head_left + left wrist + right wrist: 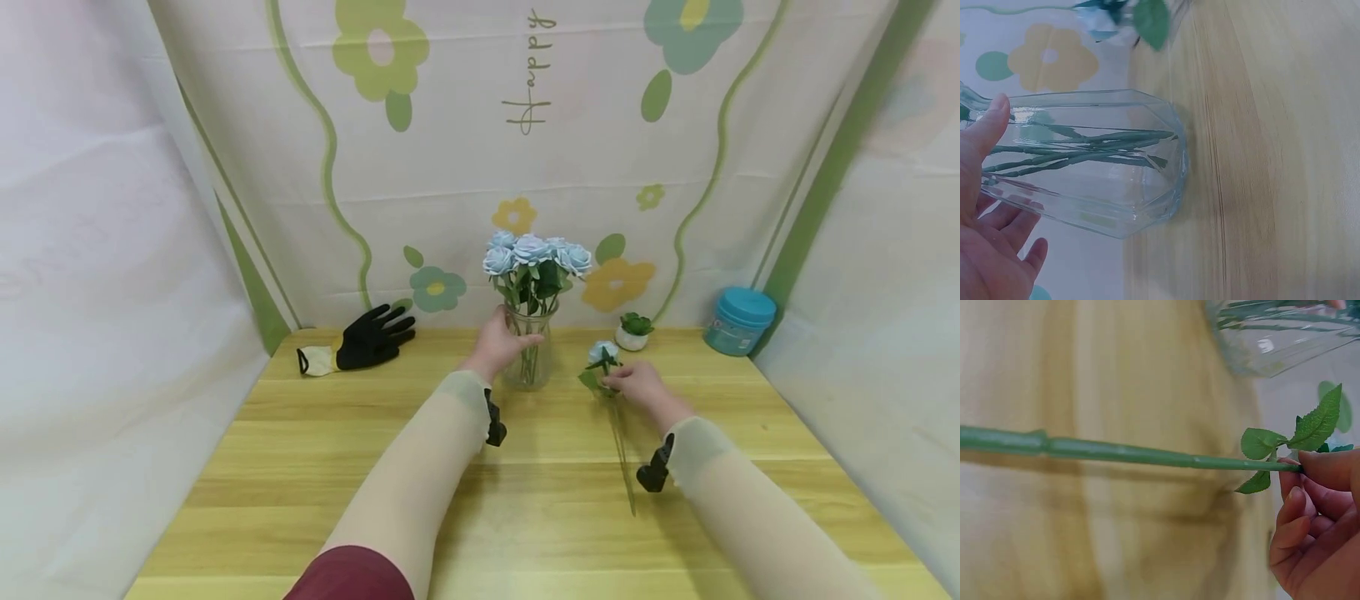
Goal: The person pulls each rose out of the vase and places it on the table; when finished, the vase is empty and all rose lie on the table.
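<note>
A clear glass vase (531,364) holds several pale blue artificial roses (532,250), their green stems (1085,150) crossing inside the glass. My left hand (501,343) grips the vase near its neck, thumb on one side and fingers round the other. To the right of the vase, my right hand (641,387) pinches a single blue rose (603,352) by its stem just below the bloom, between thumb and fingers. The long stem (1122,453) of that rose stretches back toward the body, and green leaves (1316,425) sit by the fingertips.
A black work glove (375,340) with a pale cuff lies at the back left. Behind the right hand stands a small potted succulent (633,331). A teal lidded tub (740,322) is at the back right corner. Printed cloth (450,167) hangs behind the wooden table (337,467).
</note>
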The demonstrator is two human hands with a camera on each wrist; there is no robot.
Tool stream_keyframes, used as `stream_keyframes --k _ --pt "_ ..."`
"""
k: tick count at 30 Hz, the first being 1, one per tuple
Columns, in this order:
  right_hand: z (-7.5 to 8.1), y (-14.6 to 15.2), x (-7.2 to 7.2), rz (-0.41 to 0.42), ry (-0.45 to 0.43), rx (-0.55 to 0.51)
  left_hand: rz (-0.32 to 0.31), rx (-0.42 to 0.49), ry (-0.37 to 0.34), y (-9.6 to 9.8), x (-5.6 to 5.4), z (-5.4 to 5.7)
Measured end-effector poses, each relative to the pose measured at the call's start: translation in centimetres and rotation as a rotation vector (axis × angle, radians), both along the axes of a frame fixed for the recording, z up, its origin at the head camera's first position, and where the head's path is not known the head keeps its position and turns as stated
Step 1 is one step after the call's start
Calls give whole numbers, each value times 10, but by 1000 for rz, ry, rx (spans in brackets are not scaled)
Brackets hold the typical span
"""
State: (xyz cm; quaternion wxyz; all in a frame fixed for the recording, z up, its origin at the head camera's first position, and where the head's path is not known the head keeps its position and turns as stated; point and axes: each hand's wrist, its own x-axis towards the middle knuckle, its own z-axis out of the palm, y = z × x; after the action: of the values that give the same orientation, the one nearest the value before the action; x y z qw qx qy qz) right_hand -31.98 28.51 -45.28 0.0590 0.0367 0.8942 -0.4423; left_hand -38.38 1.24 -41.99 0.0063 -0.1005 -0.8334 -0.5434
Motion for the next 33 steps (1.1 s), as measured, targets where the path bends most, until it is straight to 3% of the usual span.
stream_keyframes --k 8,14,23,33 --pt "-26 2 0 -58 -55 -26 9 -34 -1 0 2 1" --pt "-24 4 2 -73 -56 1 4 -36 2 -1 3 3" --pt "15 2 -11 -111 31 12 7 -58 -15 -2 2 4" --pt "66 -48 -30 -78 180 -207 -3 -49 -5 -2 2 4"
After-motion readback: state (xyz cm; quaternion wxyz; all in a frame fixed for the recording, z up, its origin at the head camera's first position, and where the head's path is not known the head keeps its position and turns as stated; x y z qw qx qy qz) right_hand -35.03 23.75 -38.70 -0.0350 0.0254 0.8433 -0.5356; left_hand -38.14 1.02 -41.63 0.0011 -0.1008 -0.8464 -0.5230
